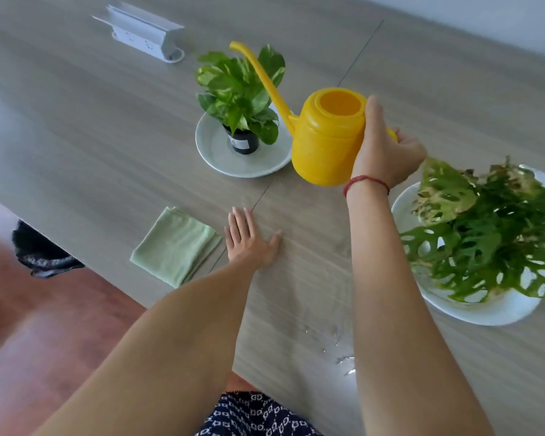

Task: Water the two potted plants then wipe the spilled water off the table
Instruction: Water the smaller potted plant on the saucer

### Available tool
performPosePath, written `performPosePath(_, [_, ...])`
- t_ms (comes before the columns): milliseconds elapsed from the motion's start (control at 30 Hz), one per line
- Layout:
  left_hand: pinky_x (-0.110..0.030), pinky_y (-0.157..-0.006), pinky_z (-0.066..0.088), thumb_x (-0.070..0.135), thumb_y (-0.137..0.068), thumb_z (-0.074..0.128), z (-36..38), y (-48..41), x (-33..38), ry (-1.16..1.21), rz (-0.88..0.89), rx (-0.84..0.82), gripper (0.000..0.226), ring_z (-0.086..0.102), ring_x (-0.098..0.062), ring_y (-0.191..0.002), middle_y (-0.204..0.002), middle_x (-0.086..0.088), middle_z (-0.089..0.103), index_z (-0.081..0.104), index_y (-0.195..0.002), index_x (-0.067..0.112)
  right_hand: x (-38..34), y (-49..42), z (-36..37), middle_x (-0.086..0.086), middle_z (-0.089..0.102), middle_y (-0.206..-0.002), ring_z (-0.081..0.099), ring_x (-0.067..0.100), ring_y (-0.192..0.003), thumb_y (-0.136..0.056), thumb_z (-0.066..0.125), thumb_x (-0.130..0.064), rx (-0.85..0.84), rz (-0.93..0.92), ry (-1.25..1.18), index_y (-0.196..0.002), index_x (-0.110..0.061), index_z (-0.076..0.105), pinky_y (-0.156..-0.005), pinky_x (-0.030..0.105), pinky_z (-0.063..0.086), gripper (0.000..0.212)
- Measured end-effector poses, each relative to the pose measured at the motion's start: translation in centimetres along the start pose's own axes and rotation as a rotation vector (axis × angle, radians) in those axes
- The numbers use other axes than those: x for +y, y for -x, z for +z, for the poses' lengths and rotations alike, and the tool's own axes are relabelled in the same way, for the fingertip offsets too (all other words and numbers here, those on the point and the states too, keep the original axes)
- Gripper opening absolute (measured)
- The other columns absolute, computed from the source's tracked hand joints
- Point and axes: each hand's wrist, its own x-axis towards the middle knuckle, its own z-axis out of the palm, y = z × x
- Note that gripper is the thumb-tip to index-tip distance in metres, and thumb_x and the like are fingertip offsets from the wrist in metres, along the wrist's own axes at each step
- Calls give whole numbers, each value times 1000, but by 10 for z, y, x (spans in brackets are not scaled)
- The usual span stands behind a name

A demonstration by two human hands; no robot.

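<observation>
My right hand (387, 152) grips the yellow watering can (326, 136) above the table (107, 121), spout over the small potted plant (241, 99); my left hand (249, 240) lies open, flat. I tip slowly, aiming at soil, not leaves.

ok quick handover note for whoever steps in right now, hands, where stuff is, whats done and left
Right hand holds the yellow plastic watering can in the air, spout over the small leafy plant in a black pot. Left hand lies flat and empty on the grey wood table. Folded green cloth lies beside it, unused. Large holey-leaf plant on a white plate sits right. Spilled water near the front edge is unwiped. Whether either plant is watered cannot be told.
</observation>
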Motion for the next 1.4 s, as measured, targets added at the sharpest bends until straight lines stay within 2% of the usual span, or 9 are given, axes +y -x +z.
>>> performPosePath(67, [-39, -117, -16, 72, -88, 29, 2, -3, 2, -11, -30, -18, 97, -30, -19, -143, -155, -6, -31, -21, -150, 16, -1, -2, 6, -7, 44, -57, 49, 15, -54, -62, 83, -44, -1, 0, 18, -48, -23, 34, -61, 43, 57, 55])
performPosePath(233, [-40, -117, -17, 74, -87, 26, -5, -6, 4, -48, -69, -129, 98, -35, -18, -139, -151, -5, -38, -27, -148, 18, -11, -5, 15, -13, 38, -53, 45, 8, -50, -65, 81, -44, 20, -47, 108, -48, -24, 32, -64, 36, 52, 56])
performPosePath(367, [-40, -116, -19, 82, -81, 26, -10, -7, 10, -63, -104, -187, 105, -38, -18, -137, -148, -3, -43, -31, -145, 21, -23, -12, 21, -11, 36, -49, 48, 21, -57, -65, 78, -50, 17, -164, 240, -44, -21, 32, -60, 36, 50, 58])
performPosePath(567, [-40, -116, -17, 84, -79, 26, -14, -8, 14, -89, -147, -224, 107, -37, -18, -138, -149, -3, -42, -30, -146, 21, -42, -22, 26, -4, 25, -46, 37, 22, -53, -65, 69, -55, 53, -398, 382, -43, -15, 24, -52, 28, 34, 65])
performPosePath(700, [-40, -116, -17, 84, -79, 27, -17, -5, 17, -90, -155, -226, 108, -36, -17, -139, -149, -2, -41, -30, -146, 21, -55, -26, 28, 1, 36, -51, 39, 23, -54, -64, 65, -57, 67, -500, 434, -44, -15, 24, -51, 28, 34, 62])
performPosePath(867, [-40, -117, -17, 83, -79, 26, -19, -4, 17, -89, -154, -235, 107, -37, -18, -138, -149, -2, -42, -30, -146, 21, -67, -25, 29, -3, 27, -46, 41, 24, -58, -65, 65, -55, 57, -539, 498, -44, -14, 24, -54, 29, 31, 62])
performPosePath(1400, [-41, -117, -17, 82, -81, 25, -21, -2, 16, -90, -136, -248, 105, -40, -18, -136, -147, -3, -45, -32, -145, 21, -71, -19, 24, -3, 30, -46, 43, 25, -58, -67, 64, -56, 17, -585, 546, -44, -14, 26, -57, 27, 30, 61])
